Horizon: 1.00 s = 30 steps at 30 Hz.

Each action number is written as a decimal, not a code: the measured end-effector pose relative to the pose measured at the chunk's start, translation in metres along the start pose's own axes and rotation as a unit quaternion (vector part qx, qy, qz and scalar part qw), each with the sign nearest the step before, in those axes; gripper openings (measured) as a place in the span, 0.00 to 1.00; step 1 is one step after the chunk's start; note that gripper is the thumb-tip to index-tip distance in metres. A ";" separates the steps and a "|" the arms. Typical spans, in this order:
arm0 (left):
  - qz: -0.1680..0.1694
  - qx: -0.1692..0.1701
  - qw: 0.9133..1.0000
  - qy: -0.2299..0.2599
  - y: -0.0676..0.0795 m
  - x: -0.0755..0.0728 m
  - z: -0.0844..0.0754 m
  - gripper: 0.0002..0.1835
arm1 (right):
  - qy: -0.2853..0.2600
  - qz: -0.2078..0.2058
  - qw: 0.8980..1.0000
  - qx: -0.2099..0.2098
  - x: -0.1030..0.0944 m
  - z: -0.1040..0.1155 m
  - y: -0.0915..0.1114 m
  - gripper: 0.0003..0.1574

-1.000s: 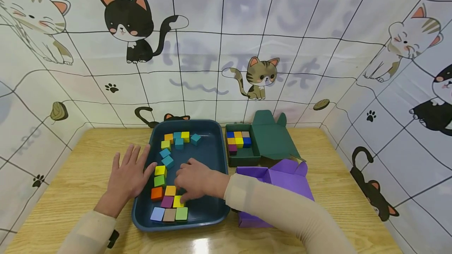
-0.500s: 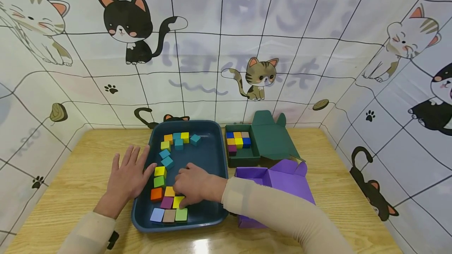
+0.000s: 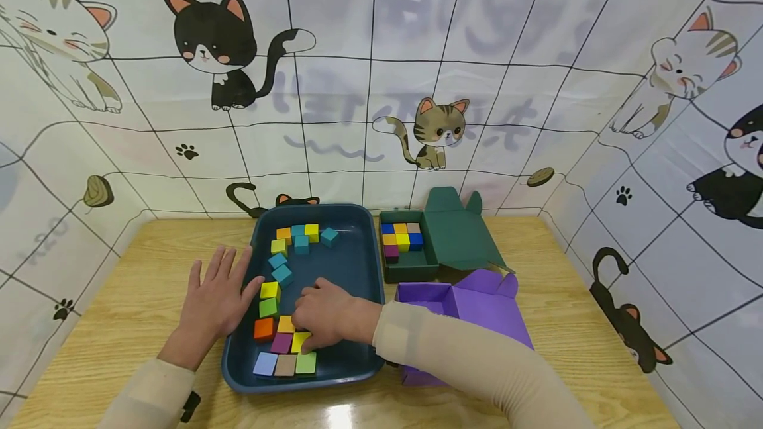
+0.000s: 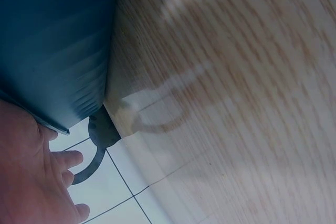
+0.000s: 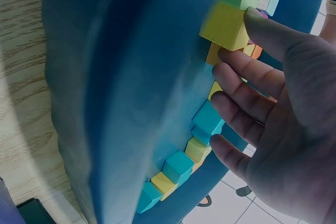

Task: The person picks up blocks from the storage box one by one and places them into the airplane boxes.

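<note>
Inside the blue tray (image 3: pixel 353 257), I am keeping the right hand (image 3: pixel 328 313) parted, thumb touching a yellow cube (image 5: pixel 223 29), left hand (image 3: pixel 214 300) outspread at the tray's left side, leaving the layout unchanged.

We saw a dark blue tray (image 3: pixel 354 260); teal, yellow, orange and green blocks (image 3: pixel 269 308); green box (image 3: pixel 411 274); purple box (image 3: pixel 491 313); black-gridded, cat-printed white wall (image 3: pixel 334 18); cream sleeves (image 3: pixel 471 356).

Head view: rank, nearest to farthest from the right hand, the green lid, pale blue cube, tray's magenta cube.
1. Magenta cube, left of the right hand.
2. Pale blue cube, near left in the tray.
3. Green lid, right of tray.
</note>
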<state>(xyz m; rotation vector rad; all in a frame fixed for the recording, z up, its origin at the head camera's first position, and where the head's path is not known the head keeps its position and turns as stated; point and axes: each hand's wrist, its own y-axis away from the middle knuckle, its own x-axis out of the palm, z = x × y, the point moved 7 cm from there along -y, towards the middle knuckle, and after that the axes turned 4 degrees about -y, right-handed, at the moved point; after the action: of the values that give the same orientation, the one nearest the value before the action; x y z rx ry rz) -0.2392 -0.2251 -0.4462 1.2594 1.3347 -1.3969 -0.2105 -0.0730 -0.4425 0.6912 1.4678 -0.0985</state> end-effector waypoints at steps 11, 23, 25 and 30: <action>0.005 -0.002 1.000 -0.003 0.001 -0.004 -0.001 0.37 | 0.001 -0.006 1.000 0.015 -0.001 -0.004 0.002 0.22; -0.001 0.000 1.000 -0.002 0.000 0.000 0.000 0.37 | 0.009 -0.001 1.000 0.015 -0.001 -0.002 0.002 0.24; -0.001 0.000 1.000 -0.003 0.000 0.000 0.000 0.37 | 0.014 -0.002 1.000 0.015 0.000 -0.002 0.002 0.24; -0.003 0.001 1.000 -0.003 0.000 0.000 0.000 0.37 | 0.024 -0.005 1.000 0.014 0.000 -0.001 0.002 0.23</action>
<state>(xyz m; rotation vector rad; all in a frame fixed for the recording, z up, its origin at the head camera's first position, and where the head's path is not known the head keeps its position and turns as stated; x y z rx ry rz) -0.2392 -0.2251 -0.4463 1.2528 1.3351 -1.4063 -0.2103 -0.0711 -0.4415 0.7128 1.5193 -0.1103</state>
